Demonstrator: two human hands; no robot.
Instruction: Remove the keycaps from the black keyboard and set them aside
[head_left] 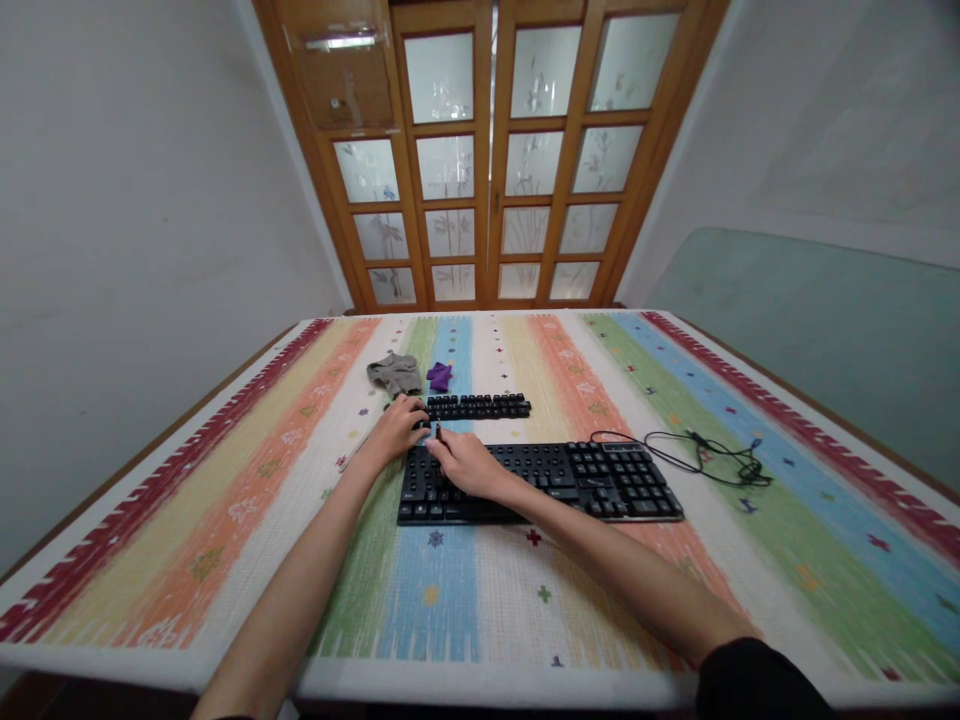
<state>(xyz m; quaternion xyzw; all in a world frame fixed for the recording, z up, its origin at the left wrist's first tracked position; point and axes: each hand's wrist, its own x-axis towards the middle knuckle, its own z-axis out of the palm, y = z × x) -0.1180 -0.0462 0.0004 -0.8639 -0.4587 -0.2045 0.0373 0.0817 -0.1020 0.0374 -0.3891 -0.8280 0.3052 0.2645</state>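
Observation:
A black keyboard (540, 462) lies in front of me, with keycaps gone from part of its main block. Behind it, loose black keycaps (480, 407) stand in rows. My left hand (399, 428) is at the left end of these rows, fingers curled, with a small black keycap seemingly between thumb and fingertips. Just to its right, over the keyboard's upper left part, my right hand (466, 462) is closed around a slim dark tool (439, 431) whose tip points up and away. Most of the tool is hidden by the fingers, so its kind is unclear.
A crumpled grey cloth (394, 373) and a small purple cloth (439, 376) lie beyond the keycaps. The keyboard's black cable (705, 458) is looped on the right. A striped cloth (262, 510) covers the table, and wooden glass-paned doors (491, 125) stand behind.

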